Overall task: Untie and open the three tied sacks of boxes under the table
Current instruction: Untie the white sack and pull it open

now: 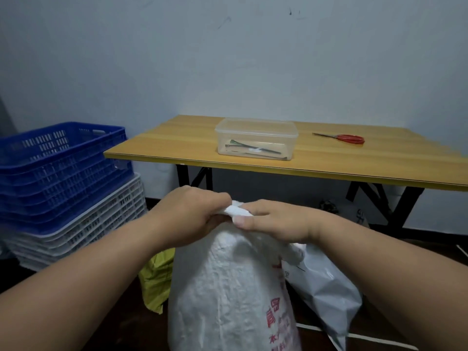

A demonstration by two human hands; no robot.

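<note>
At the far left a stack of blue crates [62, 171] sits on white crates [83, 231] against the wall. Low beside them, a yellow sack [157, 279] leans on the floor, partly hidden behind the white woven sack [228, 295] that stands upright in the foreground with red print on its side. The left hand [188, 214] curls its fingers round the bunched neck [236, 211] of the white sack, gripping it from the left. The right hand [273, 221] meets it from the other side, thumb and fingers pinching the same twist of fabric, so the neck sits squeezed between both hands, right at the sack's top. Just to the right, a grey plastic sack [326, 285] slumps against the white one. Behind and above, the wooden table [329, 158] carries a clear lidded container [255, 139] near its middle and red-handled scissors [347, 138] well apart to the right.
</note>
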